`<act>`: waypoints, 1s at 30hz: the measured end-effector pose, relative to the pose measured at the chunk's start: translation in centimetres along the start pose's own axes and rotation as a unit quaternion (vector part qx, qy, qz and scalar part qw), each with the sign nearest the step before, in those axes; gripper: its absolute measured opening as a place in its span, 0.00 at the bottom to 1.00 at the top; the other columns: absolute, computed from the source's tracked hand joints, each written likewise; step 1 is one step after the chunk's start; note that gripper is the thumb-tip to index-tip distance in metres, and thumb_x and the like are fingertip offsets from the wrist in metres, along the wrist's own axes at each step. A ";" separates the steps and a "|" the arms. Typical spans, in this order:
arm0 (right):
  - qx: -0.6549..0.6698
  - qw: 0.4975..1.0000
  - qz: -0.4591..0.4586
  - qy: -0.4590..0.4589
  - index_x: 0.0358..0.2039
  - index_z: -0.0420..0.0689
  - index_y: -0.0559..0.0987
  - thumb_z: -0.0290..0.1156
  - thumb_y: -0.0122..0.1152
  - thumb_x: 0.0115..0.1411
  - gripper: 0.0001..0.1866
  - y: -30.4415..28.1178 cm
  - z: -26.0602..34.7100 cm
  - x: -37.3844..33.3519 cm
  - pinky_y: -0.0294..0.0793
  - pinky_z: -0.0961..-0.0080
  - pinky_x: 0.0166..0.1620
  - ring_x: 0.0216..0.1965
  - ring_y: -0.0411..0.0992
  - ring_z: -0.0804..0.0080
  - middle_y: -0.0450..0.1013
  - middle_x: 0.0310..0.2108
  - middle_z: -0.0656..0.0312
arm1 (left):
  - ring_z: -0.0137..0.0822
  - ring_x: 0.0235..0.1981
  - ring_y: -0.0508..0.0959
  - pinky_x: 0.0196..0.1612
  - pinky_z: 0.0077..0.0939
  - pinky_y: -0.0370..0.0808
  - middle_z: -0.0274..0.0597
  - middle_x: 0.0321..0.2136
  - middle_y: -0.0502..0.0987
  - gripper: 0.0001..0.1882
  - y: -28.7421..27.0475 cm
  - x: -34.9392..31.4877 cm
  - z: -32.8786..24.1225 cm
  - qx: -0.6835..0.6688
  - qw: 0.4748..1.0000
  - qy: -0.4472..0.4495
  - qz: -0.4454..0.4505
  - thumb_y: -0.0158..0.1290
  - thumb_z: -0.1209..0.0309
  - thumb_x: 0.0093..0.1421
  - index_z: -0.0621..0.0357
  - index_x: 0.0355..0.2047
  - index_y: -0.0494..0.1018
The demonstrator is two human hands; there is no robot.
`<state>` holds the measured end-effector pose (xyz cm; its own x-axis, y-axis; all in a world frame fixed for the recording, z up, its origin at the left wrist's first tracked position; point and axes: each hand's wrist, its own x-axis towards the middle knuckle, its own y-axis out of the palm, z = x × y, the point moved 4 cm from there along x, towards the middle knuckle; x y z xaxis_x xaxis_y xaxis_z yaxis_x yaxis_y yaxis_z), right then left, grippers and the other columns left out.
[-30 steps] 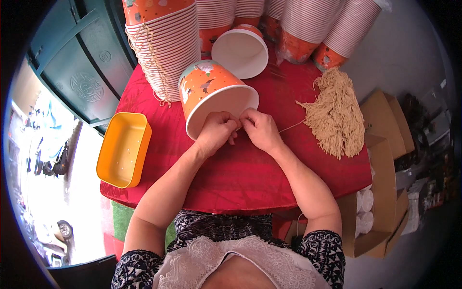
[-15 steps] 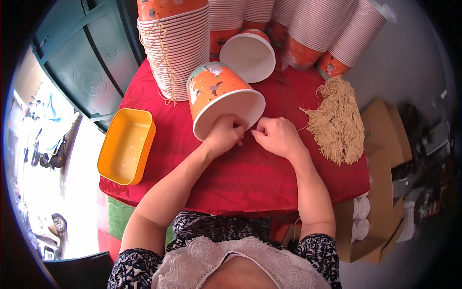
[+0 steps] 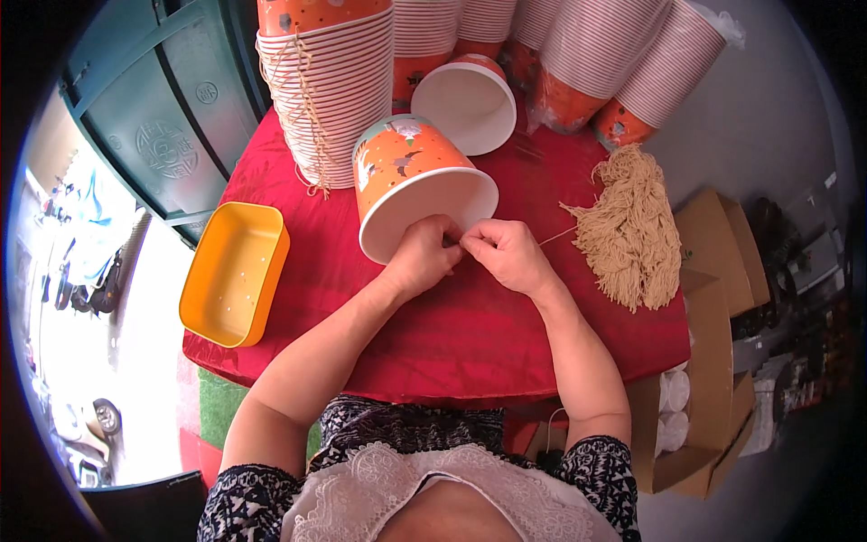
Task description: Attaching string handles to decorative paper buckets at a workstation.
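An orange paper bucket (image 3: pixel 411 158) lies tilted on its side on the red-covered table (image 3: pixel 433 361), its white mouth facing me. My left hand (image 3: pixel 423 255) is closed at the lower part of its rim, fingers curled at the mouth; its fingertips are partly hidden. Touching it, or nearly so, my right hand (image 3: pixel 508 256) pinches a thin tan string (image 3: pixel 558 237) beside the rim. That string runs right to a loose bundle of tan strings (image 3: pixel 629 235). The strand's end between my fingers is too small to make out.
A yellow plastic tub (image 3: pixel 235 275) with small white bits inside stands at the left. Behind are a tall bucket stack (image 3: pixel 330 99) with strings hanging on it, another tipped bucket (image 3: pixel 465 107) and several more stacks. Cardboard boxes (image 3: pixel 709 361) stand beyond the right table edge.
My right hand has moved slightly left and up, bringing its pinched fingers against my left hand. More of the string shows, drawn straighter from the bundle. The bucket has barely shifted.
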<state>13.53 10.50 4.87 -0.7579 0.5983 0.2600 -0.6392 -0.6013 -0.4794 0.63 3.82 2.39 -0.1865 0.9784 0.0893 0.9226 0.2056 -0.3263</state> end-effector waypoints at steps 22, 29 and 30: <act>-0.193 0.978 -0.042 -0.069 0.27 0.38 0.77 0.32 0.57 0.58 0.10 -1.2 1.9 -0.4 0.72 0.63 0.25 0.23 0.75 0.52 0.73 0.20 0.48 | 0.34 0.24 0.77 0.24 0.25 0.79 0.45 0.29 0.75 0.05 -0.4 -0.1 0.5 -0.054 0.998 -0.003 -0.008 0.50 0.81 0.55 0.71 0.33 0.70; -0.332 0.942 0.028 0.045 0.29 0.42 0.80 0.36 0.59 0.54 0.10 0.5 0.3 -0.4 0.75 0.56 0.35 0.29 0.76 0.50 0.76 0.25 0.49 | 0.32 0.23 0.77 0.23 0.24 0.78 0.44 0.27 0.75 0.04 -0.4 -0.1 0.5 -0.070 0.998 -0.002 -0.006 0.50 0.82 0.55 0.70 0.32 0.70; -0.332 0.942 0.028 0.045 0.29 0.42 0.80 0.36 0.59 0.54 0.10 0.8 0.1 -0.4 0.75 0.56 0.35 0.29 0.76 0.50 0.76 0.25 0.49 | 0.32 0.23 0.77 0.23 0.24 0.77 0.44 0.27 0.75 0.04 -0.4 0.0 0.6 -0.078 0.997 -0.002 -0.008 0.50 0.82 0.55 0.70 0.31 0.70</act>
<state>13.33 9.67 4.47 -0.7551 0.6355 0.1611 -0.3532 -0.1872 -0.9166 0.08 3.72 1.91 -0.2034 0.9750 0.0892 0.9605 0.2163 -0.1752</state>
